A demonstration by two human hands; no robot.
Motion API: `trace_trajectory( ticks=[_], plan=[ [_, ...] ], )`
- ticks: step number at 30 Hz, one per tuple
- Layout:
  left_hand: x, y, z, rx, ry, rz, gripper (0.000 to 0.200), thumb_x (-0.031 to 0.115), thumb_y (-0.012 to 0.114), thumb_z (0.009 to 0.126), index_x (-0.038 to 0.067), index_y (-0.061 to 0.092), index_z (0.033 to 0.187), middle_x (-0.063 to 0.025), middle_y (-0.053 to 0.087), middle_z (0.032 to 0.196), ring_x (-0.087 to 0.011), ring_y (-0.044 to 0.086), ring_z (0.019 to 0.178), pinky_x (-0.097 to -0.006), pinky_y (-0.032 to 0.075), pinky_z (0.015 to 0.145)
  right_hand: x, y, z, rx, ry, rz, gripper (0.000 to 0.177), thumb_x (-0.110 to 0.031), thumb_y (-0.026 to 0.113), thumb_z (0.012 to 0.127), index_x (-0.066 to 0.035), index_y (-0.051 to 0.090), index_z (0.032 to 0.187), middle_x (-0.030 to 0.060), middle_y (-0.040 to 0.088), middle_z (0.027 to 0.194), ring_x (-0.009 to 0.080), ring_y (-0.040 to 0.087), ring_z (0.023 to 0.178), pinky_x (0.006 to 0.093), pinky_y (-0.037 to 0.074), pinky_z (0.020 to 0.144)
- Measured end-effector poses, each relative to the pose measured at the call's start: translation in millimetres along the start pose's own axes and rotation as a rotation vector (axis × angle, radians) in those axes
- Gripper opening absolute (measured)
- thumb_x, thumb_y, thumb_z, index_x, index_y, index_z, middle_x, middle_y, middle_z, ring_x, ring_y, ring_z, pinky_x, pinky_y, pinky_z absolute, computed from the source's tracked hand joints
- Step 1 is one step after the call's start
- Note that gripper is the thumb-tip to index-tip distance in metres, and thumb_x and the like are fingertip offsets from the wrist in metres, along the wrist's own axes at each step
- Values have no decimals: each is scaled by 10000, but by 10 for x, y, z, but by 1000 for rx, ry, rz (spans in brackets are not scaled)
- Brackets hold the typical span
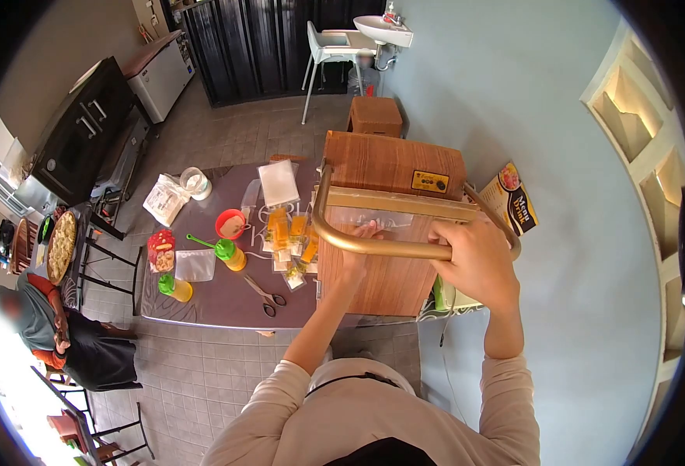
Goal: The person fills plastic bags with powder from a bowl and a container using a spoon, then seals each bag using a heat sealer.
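A wood-patterned box sealer (393, 161) with a gold handle bar (393, 247) stands on the table before me. Clear plastic, seemingly a bag (397, 220), lies at the sealing edge below the upper box. My left hand (363, 237) reaches in beneath the bar, its fingers closed at the bag's left part. Over the bar's right side is my right hand (478, 260), fingers curled in at the bag's right end. Its grip is partly hidden. Left of the sealer are several small packets with orange contents (282, 229).
On the table (226, 299) are scissors (266, 297), green-capped bottles (230, 255), a red bowl (231, 224), clear bags (195, 265) and a white tub (195, 183). A person (55, 334) is at the far left. The wall (560, 311) stands close on the right.
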State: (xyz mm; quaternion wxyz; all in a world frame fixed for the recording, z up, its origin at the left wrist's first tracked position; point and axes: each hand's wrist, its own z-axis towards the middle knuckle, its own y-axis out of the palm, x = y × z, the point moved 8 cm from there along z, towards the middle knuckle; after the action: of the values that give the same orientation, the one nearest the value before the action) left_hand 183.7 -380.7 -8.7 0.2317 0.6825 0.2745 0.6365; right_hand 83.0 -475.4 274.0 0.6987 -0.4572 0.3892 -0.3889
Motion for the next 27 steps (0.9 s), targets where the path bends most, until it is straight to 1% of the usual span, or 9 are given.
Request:
trace_trajectory(
  ticks=[3,5,9,11,12,13,15,19,27],
  plan=[
    [76,37,-53,-33,-26,40,248,267,666,782,44,632,885,-39,641,836,-96,577,696,-212,427,555,-14,60,-62,-4,-19,-24,95,-124,642,638,-79,571,683,72,538,517,252,539,505,346,397,475],
    [10,-10,-37,-6,-146,122,229,255,636,806,56,601,915,-57,629,907,-121,581,761,-235,438,627,-13,101,-91,-9,-18,-18,102,-116,644,633,-82,564,687,70,540,521,246,541,507,335,394,469],
    [10,23,-52,-7,-117,148,219,257,631,809,57,603,895,-50,639,881,-117,581,736,-217,420,602,-14,31,-80,31,-9,52,123,-104,653,622,-89,546,681,57,528,513,218,532,489,319,382,455],
    [17,2,-13,1,81,-96,189,234,655,793,51,645,836,-31,653,783,-70,580,634,-172,368,499,8,-147,-16,195,-15,76,167,-108,674,605,-93,521,670,39,497,487,184,500,445,298,360,438],
    [-81,-114,92,-40,16,103,205,239,654,794,46,648,863,-42,659,807,-75,596,660,-177,364,523,20,-243,22,269,21,72,205,-124,696,592,-92,506,663,23,468,460,154,440,403,282,325,425],
    [-41,-78,74,-40,14,103,205,239,654,794,46,648,863,-42,659,807,-75,596,660,-177,364,523,27,-285,71,268,23,72,205,-124,696,592,-92,506,663,23,468,460,154,440,403,282,325,425],
    [-77,-75,23,39,-147,131,220,240,651,796,42,648,894,-47,662,842,-82,607,682,-179,357,534,107,-334,178,246,104,62,223,-133,707,586,-91,499,657,22,454,442,145,396,385,272,292,417],
    [-47,-51,12,43,-143,116,231,243,648,798,41,648,911,-50,663,862,-85,615,699,-173,348,531,109,-395,289,247,89,83,248,-148,726,600,-82,491,644,19,412,410,108,336,370,253,249,412],
    [-37,-19,9,35,-151,135,241,254,650,796,43,650,911,-51,661,868,-94,615,700,-173,343,533,105,-391,288,267,74,105,273,-152,739,592,-81,478,627,9,382,395,101,295,364,255,227,412]
  ],
)
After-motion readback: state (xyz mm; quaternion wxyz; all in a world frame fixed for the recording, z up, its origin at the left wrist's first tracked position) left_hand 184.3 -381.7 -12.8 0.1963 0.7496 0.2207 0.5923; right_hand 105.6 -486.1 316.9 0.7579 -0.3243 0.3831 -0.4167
